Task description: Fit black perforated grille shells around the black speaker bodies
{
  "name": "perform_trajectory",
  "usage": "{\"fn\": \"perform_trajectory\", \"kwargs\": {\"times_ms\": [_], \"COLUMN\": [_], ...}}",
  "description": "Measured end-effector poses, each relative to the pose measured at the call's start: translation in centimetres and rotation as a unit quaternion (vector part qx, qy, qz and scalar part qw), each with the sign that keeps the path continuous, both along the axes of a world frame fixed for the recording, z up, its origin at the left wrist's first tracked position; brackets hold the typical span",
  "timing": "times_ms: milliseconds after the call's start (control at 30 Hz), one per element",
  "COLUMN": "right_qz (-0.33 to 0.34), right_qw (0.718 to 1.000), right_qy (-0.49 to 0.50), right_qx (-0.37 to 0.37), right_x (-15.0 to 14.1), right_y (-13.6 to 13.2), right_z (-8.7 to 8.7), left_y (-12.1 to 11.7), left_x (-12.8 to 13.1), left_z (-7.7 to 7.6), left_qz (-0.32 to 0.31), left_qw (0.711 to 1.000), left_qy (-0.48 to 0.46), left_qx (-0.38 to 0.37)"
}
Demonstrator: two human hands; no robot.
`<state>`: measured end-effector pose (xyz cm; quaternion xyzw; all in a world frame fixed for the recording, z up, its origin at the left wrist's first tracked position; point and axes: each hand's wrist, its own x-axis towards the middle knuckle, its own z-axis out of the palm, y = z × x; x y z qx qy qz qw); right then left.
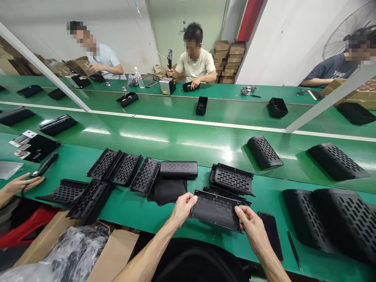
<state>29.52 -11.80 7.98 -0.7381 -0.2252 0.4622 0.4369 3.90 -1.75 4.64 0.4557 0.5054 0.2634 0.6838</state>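
Note:
A black plastic panel with small tabs along its edges is held up over the green bench, tilted toward me. My left hand pinches its left end between thumb and fingers. At the right end, my right hand grips the same panel, thumb on top. Just behind it lies a stack of black slotted grilles, partly covered by the panel. A closed black speaker-like housing sits to the left of that stack, with black sheet material in front of it.
More slotted grilles lie on the left. A phone, a black tweezer-like tool and large slotted housings are at right. Beyond runs a green conveyor carrying housings. A co-worker's hand holds a black tool at left; several people sit opposite.

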Motion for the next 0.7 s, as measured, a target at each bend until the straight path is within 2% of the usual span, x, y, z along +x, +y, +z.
{"fn": "perform_trajectory", "kwargs": {"times_ms": [133,267,367,567,700], "right_qz": [0.005,-0.001,-0.018,-0.034,0.007], "right_qw": [1.000,1.000,0.999,0.987,0.975], "right_qy": [0.000,-0.017,-0.046,-0.130,-0.176], "right_qx": [0.002,-0.008,-0.020,-0.084,-0.136], "right_x": [0.6,1.8,3.4,7.4,8.9], "right_y": [-0.7,-1.1,-0.8,-0.6,-1.4], "right_z": [-0.9,-1.7,-2.5,-3.9,-3.6], "left_y": [-0.2,0.0,0.7,2.9,2.4], "left_x": [-0.1,0.9,2.6,7.6,9.4], "left_z": [-0.1,-0.1,-0.3,-2.0,-1.2], "left_qz": [-0.002,-0.001,-0.010,-0.051,-0.045], "left_qw": [1.000,1.000,1.000,0.994,0.988], "left_qy": [-0.006,0.008,0.029,0.089,0.144], "left_qx": [-0.011,-0.008,0.000,0.029,0.044]}}
